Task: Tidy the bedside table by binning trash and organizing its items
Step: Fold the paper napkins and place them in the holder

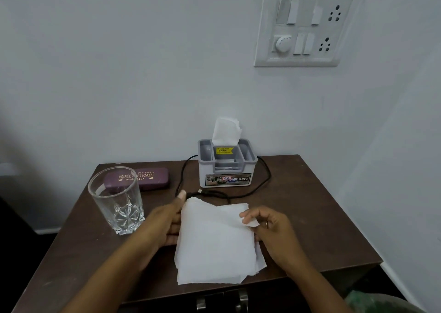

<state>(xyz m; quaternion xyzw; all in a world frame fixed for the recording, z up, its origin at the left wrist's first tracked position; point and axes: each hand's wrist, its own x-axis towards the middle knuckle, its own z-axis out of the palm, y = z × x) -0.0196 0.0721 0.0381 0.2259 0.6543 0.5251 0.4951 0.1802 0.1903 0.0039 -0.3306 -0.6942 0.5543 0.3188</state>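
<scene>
At the near edge of the dark brown wooden bedside table [310, 212], two metal drawer handles [222, 300] show below the top. A stack of white paper tissues [214, 243] lies flat on the front middle of the table. The left hand [164, 219] rests against the stack's left side, fingers together and tucked under or beside the sheets, thumb stretched along the far left corner. The right hand [269, 226], a ring on one finger, pinches the top sheet's right edge between thumb and fingertips. Left of the hands stands an empty clear cut-glass tumbler [117, 200], upright. Behind it lies a closed maroon spectacle case [143, 179] with gold lettering. A black cable [238, 193] loops just beyond the tissues, around a grey plastic organizer box [226, 169] holding one upright tissue. On the wall above hangs a white switchboard [305, 26].
</scene>
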